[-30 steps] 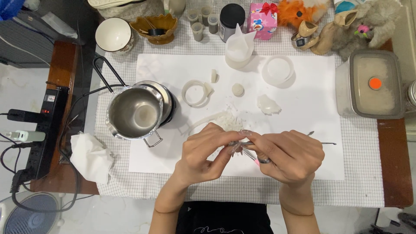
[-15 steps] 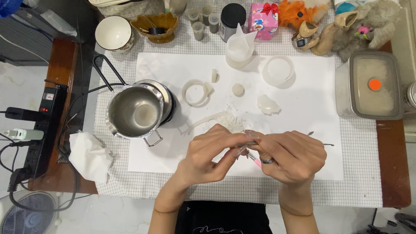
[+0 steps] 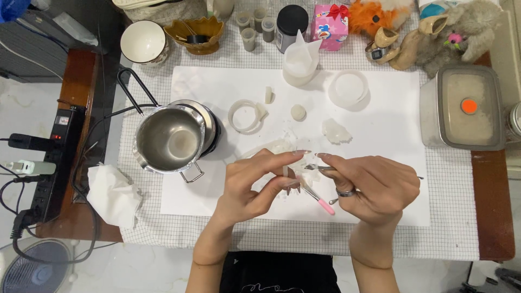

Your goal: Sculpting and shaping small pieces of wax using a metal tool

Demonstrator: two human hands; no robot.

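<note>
I have my left hand [image 3: 255, 187] pinching a small white wax piece [image 3: 286, 171] above the white paper sheet [image 3: 380, 163], steadying it while my right hand [image 3: 374, 187] fingers clamp a thin pink-tipped tool [image 3: 320, 201] against it.

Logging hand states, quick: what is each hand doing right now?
Left hand: fingers pinched shut on a small white piece.
Right hand: fingers closed around a thin metal tool; a pink-tipped tool sits beneath the hand.
</note>
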